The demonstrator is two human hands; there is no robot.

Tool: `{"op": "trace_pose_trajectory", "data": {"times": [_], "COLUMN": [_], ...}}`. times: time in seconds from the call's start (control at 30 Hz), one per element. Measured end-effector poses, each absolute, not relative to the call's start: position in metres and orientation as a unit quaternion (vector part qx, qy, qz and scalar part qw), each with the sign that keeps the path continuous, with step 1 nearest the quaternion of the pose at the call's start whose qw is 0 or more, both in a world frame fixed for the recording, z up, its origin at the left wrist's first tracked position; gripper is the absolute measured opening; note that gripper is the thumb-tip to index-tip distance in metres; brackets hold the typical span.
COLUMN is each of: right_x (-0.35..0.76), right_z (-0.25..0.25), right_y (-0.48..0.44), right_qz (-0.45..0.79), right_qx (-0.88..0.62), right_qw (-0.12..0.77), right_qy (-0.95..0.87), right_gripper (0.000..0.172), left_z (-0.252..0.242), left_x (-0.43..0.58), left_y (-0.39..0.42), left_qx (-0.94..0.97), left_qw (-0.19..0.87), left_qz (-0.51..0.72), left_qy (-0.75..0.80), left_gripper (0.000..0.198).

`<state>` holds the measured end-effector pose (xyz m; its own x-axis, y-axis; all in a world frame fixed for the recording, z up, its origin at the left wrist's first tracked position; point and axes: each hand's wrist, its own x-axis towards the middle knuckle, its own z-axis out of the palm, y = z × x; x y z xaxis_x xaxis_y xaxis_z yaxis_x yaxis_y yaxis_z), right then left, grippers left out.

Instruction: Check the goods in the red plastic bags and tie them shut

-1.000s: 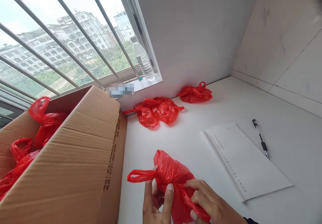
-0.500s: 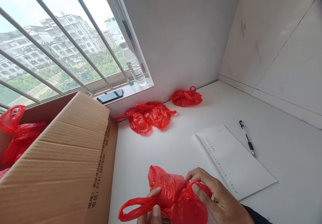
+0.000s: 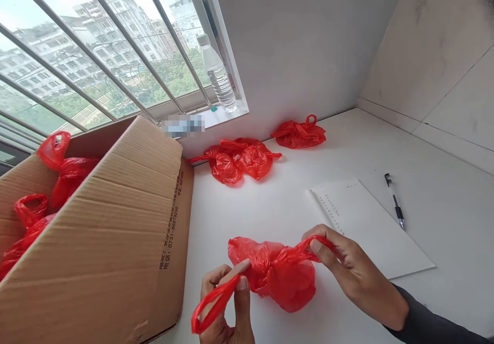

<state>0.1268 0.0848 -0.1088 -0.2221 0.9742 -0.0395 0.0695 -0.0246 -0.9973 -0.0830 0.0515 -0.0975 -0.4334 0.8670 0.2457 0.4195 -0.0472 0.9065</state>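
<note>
A small red plastic bag (image 3: 280,274) hangs low over the white table (image 3: 443,200) between my hands. My left hand (image 3: 226,308) pinches the bag's left handle loop, thumb pressed on it. My right hand (image 3: 349,272) grips the right handle, pulled out to the side, so the two handles are stretched apart. To the left stands an open cardboard box (image 3: 104,230) holding several more red bags (image 3: 57,171).
Three red bags lie by the far wall, two together (image 3: 239,161) and one apart (image 3: 301,133). A paper sheet (image 3: 370,228) and a pen (image 3: 394,202) lie to the right. A water bottle (image 3: 218,76) stands on the windowsill beside the barred window.
My hands have moved apart, drawing the bag's two handles out to either side. The bag was bunched between both hands before.
</note>
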Motion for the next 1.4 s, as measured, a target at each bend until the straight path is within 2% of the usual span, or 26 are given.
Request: {"op": "trace_pose_trajectory", "data": {"times": [0.1, 0.2, 0.27, 0.37, 0.43, 0.57, 0.73, 0.87, 0.9, 1.0, 1.03, 1.17, 1.2, 1.33, 1.4], "right_x": [0.131, 0.131, 0.129, 0.122, 0.115, 0.108, 0.131, 0.151, 0.151, 0.143, 0.139, 0.132, 0.134, 0.152, 0.157], "right_z": [-0.102, -0.096, -0.095, -0.098, -0.100, -0.106, -0.110, -0.108, -0.106, -0.102, -0.101, -0.097, -0.097, -0.101, -0.100], "right_y": [0.094, 0.098, 0.094, 0.081, 0.074, 0.074, 0.085, 0.086, 0.086, 0.087, 0.088, 0.094, 0.095, 0.094, 0.087], "right_qz": [0.537, 0.509, 0.426, 0.223, 0.163, 0.225, 0.246, 0.280, 0.286, 0.290, 0.291, 0.318, 0.331, 0.365, 0.327], "right_qx": [-0.469, -0.490, -0.539, -0.568, -0.521, -0.444, -0.491, -0.561, -0.566, -0.555, -0.543, -0.513, -0.528, -0.603, -0.621], "right_qw": [0.418, 0.405, 0.425, 0.478, 0.451, 0.343, 0.353, 0.343, 0.340, 0.329, 0.324, 0.320, 0.323, 0.349, 0.386], "right_qy": [-0.562, -0.580, -0.590, -0.632, -0.706, -0.797, -0.758, -0.700, -0.694, -0.707, -0.718, -0.730, -0.713, -0.618, -0.599], "right_gripper": [0.033, 0.026, 0.022, 0.028, 0.026, 0.018, 0.011, 0.010, 0.014, 0.039, 0.042, 0.014, 0.013, 0.019, 0.019], "left_z": [-0.097, -0.098, -0.098, -0.096, -0.093, -0.087, -0.088, -0.090, -0.089, -0.086, -0.085, -0.082, -0.082, -0.078, -0.073], "left_x": [-0.079, -0.077, -0.078, -0.077, -0.074, -0.071, -0.093, -0.104, -0.102, -0.090, -0.087, -0.086, -0.089, -0.100, -0.101], "left_y": [0.049, 0.051, 0.052, 0.054, 0.055, 0.055, 0.055, 0.053, 0.052, 0.052, 0.053, 0.058, 0.058, 0.055, 0.053], "left_qx": [0.540, 0.597, 0.623, 0.645, 0.650, 0.624, 0.442, 0.443, 0.469, 0.579, 0.617, 0.671, 0.649, 0.480, 0.426], "left_qw": [0.223, 0.255, 0.252, 0.256, 0.267, 0.287, 0.326, 0.290, 0.270, 0.218, 0.203, 0.197, 0.209, 0.236, 0.241], "left_qz": [0.502, 0.449, 0.420, 0.399, 0.397, 0.410, 0.469, 0.491, 0.490, 0.447, 0.418, 0.363, 0.373, 0.452, 0.493], "left_qy": [0.638, 0.615, 0.609, 0.599, 0.591, 0.600, 0.692, 0.692, 0.683, 0.647, 0.635, 0.616, 0.630, 0.714, 0.720], "left_gripper": [0.023, 0.032, 0.037, 0.028, 0.021, 0.010, 0.022, 0.028, 0.031, 0.040, 0.040, 0.013, 0.009, 0.020, 0.026]}}
